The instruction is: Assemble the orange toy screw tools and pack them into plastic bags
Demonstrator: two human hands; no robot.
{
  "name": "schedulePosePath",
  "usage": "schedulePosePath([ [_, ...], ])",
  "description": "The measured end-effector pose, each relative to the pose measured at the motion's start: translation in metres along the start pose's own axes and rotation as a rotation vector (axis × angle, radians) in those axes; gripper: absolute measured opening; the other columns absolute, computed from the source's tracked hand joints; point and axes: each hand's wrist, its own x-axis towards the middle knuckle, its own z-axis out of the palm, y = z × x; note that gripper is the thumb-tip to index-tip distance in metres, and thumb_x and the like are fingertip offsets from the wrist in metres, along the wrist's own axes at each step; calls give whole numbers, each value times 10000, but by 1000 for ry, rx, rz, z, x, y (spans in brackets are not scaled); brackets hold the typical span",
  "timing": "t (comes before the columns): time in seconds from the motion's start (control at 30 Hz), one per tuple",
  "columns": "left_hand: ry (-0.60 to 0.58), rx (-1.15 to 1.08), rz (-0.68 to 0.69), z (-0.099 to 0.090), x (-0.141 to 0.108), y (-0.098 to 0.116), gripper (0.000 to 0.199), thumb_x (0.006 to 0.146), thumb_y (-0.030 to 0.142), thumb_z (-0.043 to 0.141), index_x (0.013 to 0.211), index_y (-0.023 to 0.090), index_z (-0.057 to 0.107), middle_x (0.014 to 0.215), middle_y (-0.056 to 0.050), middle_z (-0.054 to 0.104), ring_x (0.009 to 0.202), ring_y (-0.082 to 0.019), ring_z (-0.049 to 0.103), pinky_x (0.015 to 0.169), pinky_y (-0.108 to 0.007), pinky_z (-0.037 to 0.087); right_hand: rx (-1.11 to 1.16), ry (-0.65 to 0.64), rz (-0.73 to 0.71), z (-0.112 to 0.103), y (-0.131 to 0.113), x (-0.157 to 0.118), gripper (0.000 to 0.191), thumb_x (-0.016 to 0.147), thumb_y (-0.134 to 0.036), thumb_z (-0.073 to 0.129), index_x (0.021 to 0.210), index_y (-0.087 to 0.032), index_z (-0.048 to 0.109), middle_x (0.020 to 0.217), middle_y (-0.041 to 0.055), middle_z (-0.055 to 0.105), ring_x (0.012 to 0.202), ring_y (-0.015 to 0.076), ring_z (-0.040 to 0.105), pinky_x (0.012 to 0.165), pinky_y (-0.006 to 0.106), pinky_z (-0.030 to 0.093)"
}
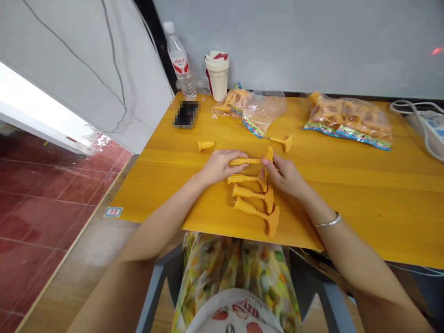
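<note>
Between my two hands is a yellow plastic T-shaped piece (255,161) with a ribbed handle, a twisted shaft and a curved head. My left hand (224,165) is closed around its handle end. At the other end, the fingers of my right hand (282,172) pinch the curved head. Three similar T-shaped pieces (251,192) lie in a column just below, heads to the right. A loose ribbed handle (206,145) rests beyond my left hand. Farther back on the right lies a separate twisted shaft with a curved head (281,142).
On the wooden table (347,194) are an opened plastic bag (263,111) with yellow parts, more filled bags (348,121), a phone (186,114), a water bottle (180,62) and a lidded cup (218,78). A white cable (416,111) lies at the far right.
</note>
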Motion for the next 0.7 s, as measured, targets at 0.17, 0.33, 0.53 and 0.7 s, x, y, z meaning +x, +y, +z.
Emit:
schedulePosePath([
  [0.17, 45, 128, 120, 1, -1, -7, 264, 948, 383, 603, 1048, 173, 728, 944, -77, 773, 812, -168, 720, 748, -258, 525, 356, -55, 214, 7, -3, -4, 642, 1016, -634, 201, 1115, -204, 667, 597, 21, 637, 519, 183, 584, 551, 335, 485],
  [0.33, 101, 73, 92, -1, -1, -9, 256, 929, 382, 636, 1026, 164, 731, 956, -70, 780, 820, -159, 732, 784, -254, 543, -357, 155, -94, -1, 3, -2, 476, 1028, -504, 366, 1352, -229, 582, 954, 94, 708, 799, 222, 652, 714, 350, 469],
  [0.53, 111, 101, 154, 5, -2, -5, 249, 937, 388, 627, 1017, 169, 714, 931, -64, 777, 806, -151, 729, 762, -246, 538, -538, 183, -190, 0, 2, -1, 497, 1026, -531, 352, 1080, -192, 712, 852, 90, 710, 743, 201, 619, 669, 325, 383],
  [0.7, 113, 205, 229, 5, -2, -2, 248, 961, 380, 588, 1022, 171, 706, 893, -68, 770, 782, -159, 721, 718, -259, 520, -307, 187, -12, 8, -1, -2, 660, 1002, -639, 287, 785, -183, 713, 597, 42, 598, 559, 163, 520, 579, 308, 343],
])
